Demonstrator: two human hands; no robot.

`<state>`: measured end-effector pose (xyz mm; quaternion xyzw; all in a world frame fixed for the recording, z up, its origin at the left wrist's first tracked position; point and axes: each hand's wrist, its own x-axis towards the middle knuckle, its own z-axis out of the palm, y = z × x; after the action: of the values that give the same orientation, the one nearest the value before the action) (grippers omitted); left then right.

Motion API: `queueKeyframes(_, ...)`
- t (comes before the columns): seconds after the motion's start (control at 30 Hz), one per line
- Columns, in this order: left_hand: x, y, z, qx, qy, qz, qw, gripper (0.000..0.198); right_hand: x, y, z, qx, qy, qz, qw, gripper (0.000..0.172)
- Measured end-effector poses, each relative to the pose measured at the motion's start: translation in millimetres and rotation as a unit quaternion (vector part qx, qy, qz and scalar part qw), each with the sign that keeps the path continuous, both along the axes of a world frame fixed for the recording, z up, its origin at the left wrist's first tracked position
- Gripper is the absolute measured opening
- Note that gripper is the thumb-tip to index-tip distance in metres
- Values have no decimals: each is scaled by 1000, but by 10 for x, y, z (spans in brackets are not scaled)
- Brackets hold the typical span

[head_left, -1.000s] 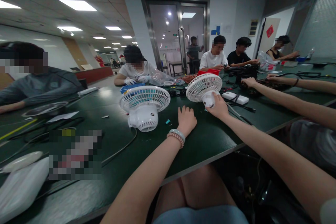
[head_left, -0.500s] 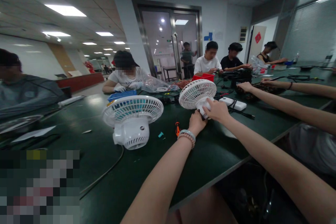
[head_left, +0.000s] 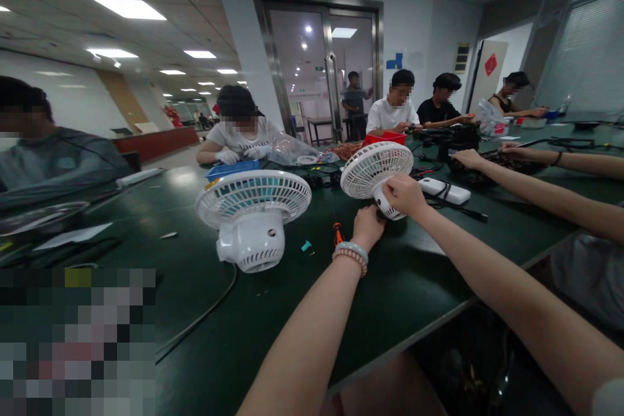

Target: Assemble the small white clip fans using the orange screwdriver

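Observation:
A small white fan (head_left: 376, 172) is tilted on the dark green table, its round slatted grille facing up and away. My left hand (head_left: 369, 226), with bracelets at the wrist, closes round the lower end of its motor housing. Curled fingers of my right hand (head_left: 405, 195) press on the housing from the near side; their tips are hidden. A second, larger-looking white fan (head_left: 251, 240) stands to the left, grille up, its cable running toward me. Between the fans lie an orange-handled screwdriver (head_left: 337, 233) and a small teal plastic piece (head_left: 306, 246).
Behind the fans are a blue tray (head_left: 231, 170), a red bin (head_left: 385, 138) and a clear plastic bag (head_left: 292, 148). A white box-shaped device (head_left: 446, 190) with a black cable lies right of my hands. A co-worker's arms (head_left: 511, 179) reach in from the right; other people sit around the table.
My right hand's fingers have gone from spread over the housing to curled against it. My left hand stays at the fan's lower end. The whole view has shifted slightly.

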<state>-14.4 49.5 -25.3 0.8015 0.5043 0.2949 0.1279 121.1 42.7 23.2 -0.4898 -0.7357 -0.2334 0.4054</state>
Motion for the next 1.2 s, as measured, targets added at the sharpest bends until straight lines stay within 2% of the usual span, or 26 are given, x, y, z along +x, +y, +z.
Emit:
queueKeyframes(0.13, -34, -28, 62, 53, -68, 19, 996, 18, 117, 48, -143, -13, 96, 25, 995, 26)
queueKeyframes(0.23, -42, -26, 95, 46, -136, 35, 989, 16, 160, 95, -145, 8, 142, 33, 989, 22)
queueKeyframes(0.33, -59, 40, 80, 28, -202, 36, 978, 15, 150, 109, -137, 22, 147, 52, 988, 19)
queueKeyframes(0.47, -73, 195, 9, -53, -342, 20, 938, 21, 86, 102, -138, 24, 117, 97, 988, 13)
queueKeyframes(0.57, -57, 271, -36, -77, -424, -5, 902, 21, 59, 107, -147, 20, 92, 123, 988, 14)
queueKeyframes(0.7, -23, 291, -62, -105, -483, -29, 869, 22, 72, 138, -175, 22, 84, 136, 987, 16)
queueKeyframes(0.87, -1, 285, -49, -145, -517, -27, 843, 21, 93, 182, -214, 22, 89, 148, 985, 16)
queueKeyframes(1.03, 3, 286, -36, -152, -512, -25, 845, 25, 87, 190, -241, 4, 75, 142, 987, 13)
queueKeyframes(1.1, 3, 288, -42, -136, -493, -23, 859, 27, 82, 181, -243, -1, 75, 134, 988, 12)
queueKeyframes(1.2, -3, 290, -58, -89, -434, -15, 897, 30, 79, 166, -238, -2, 78, 129, 989, 12)
